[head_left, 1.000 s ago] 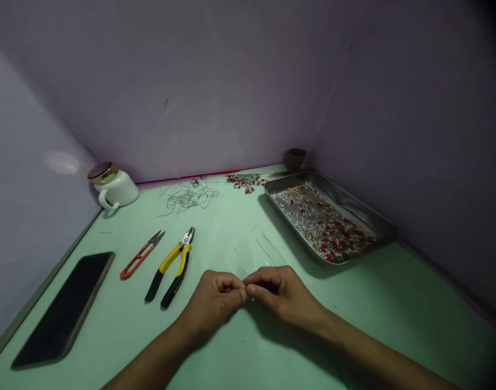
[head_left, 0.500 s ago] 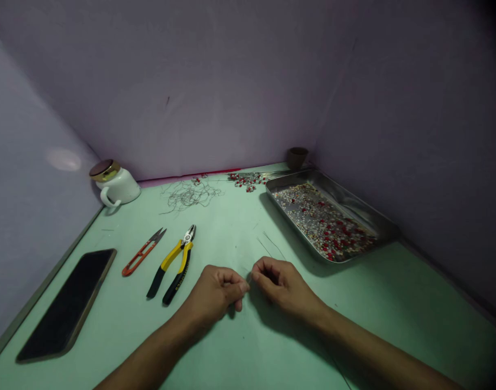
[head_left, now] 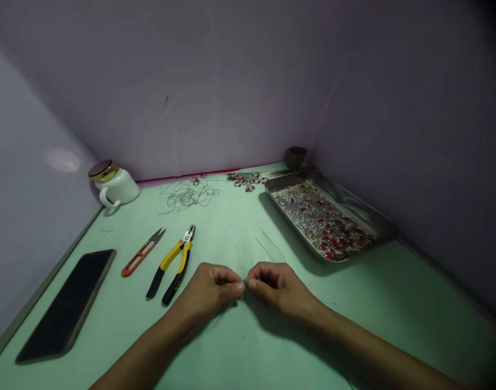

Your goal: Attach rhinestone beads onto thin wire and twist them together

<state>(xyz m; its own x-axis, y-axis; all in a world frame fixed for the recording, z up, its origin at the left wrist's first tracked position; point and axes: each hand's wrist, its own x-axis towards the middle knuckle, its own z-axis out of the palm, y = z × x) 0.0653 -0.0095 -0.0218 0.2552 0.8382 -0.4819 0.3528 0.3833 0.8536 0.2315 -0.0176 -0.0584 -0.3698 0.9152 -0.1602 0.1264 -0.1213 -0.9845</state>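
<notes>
My left hand (head_left: pixel 210 295) and my right hand (head_left: pixel 279 288) meet fingertip to fingertip low over the green table (head_left: pixel 239 346). Both are closed in a pinch on something very small between them, too fine to name. A thin wire (head_left: pixel 272 245) lies on the table just beyond my right hand. Yellow-handled pliers (head_left: pixel 173 265) lie just left of my left hand, and orange thread snips (head_left: pixel 142 253) lie beyond them.
A steel tray (head_left: pixel 378 222) of small red, white and gold beads sits at the right. A tangle of wire (head_left: pixel 188 195) and beaded pieces (head_left: pixel 245 180) lie near the back wall. A white mug (head_left: pixel 114 186), a small brown cup (head_left: pixel 295 157) and a dark phone (head_left: pixel 66 304) are also here.
My hands drew a little apart half a second ago and have come back together, fingertips touching again. Nothing else on the table has moved.
</notes>
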